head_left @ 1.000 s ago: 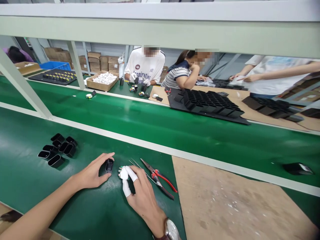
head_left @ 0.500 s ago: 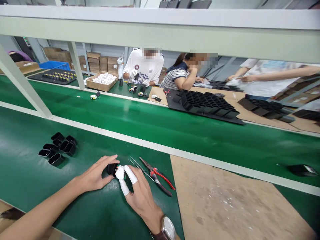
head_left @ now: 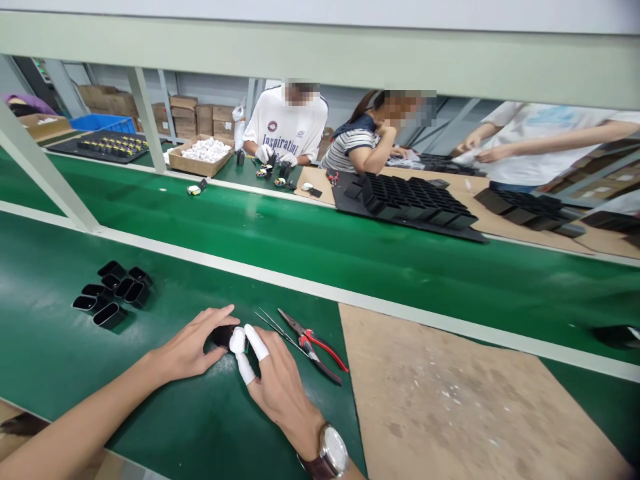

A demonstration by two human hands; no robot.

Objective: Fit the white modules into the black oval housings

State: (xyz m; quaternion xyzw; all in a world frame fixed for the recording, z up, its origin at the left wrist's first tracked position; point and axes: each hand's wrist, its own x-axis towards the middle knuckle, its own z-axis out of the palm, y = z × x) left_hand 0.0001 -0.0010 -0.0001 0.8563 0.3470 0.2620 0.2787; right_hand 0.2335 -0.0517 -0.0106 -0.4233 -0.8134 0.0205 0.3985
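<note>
Black case [head_left: 222,335] is clamped by left hand [head_left: 189,343], white part [head_left: 237,341] by right hand [head_left: 280,381]; shirt [head_left: 287,123] reads "Inspirati…".

Looks like a factory assembly line tbh. Got a long green belt [head_left: 300,247], co-workers [head_left: 290,130] across it, rows of black cases [head_left: 415,200], and cardboard boxes [head_left: 184,127] piled behind.

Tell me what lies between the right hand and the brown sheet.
In the head view, the red-handled pliers and thin tweezers lie between the right hand and the brown sheet.
</note>
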